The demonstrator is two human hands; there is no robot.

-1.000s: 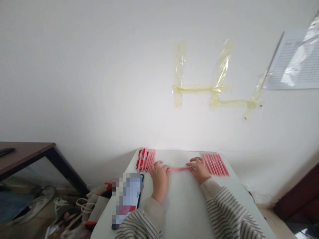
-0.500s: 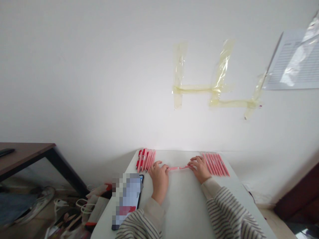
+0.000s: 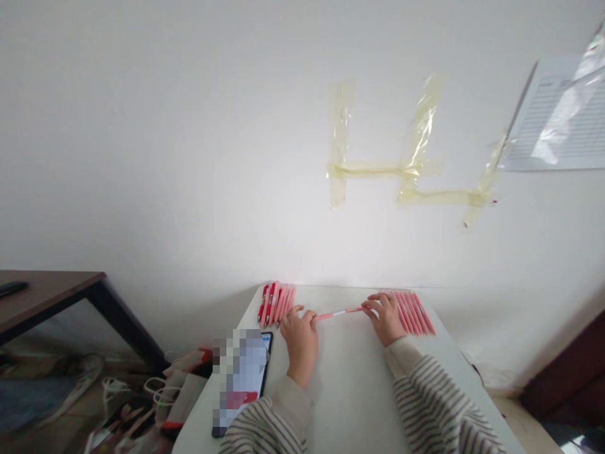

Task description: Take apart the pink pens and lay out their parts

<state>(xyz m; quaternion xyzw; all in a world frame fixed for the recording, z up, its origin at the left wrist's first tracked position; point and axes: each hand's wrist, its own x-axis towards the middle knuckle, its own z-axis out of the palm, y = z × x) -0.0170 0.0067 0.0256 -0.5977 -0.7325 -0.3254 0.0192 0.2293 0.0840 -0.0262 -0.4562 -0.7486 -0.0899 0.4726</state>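
Observation:
A pink pen [image 3: 339, 313] stretches between my two hands above a white table [image 3: 350, 391]. A pale gap shows in its middle, as if its two halves stand slightly apart. My left hand [image 3: 300, 337] pinches the left end and my right hand [image 3: 386, 316] pinches the right end. A row of several pink and red pens [image 3: 275, 301] lies at the table's far left, just beyond my left hand. Another row of several pink pen parts [image 3: 413, 312] lies at the far right, next to my right hand. Both sleeves are striped.
A phone [image 3: 241, 378] lies on the table's left edge near my left forearm. To the left stand a dark brown desk [image 3: 51, 296] and floor clutter with cables and bags [image 3: 142, 403]. The white wall behind carries yellowed tape [image 3: 406, 170] and a sheet of paper [image 3: 562, 120].
My right hand has drawn to the right and a little farther from me with its end of the pen. The pen now looks longer, with a pale gap in the middle. My left hand has hardly moved.

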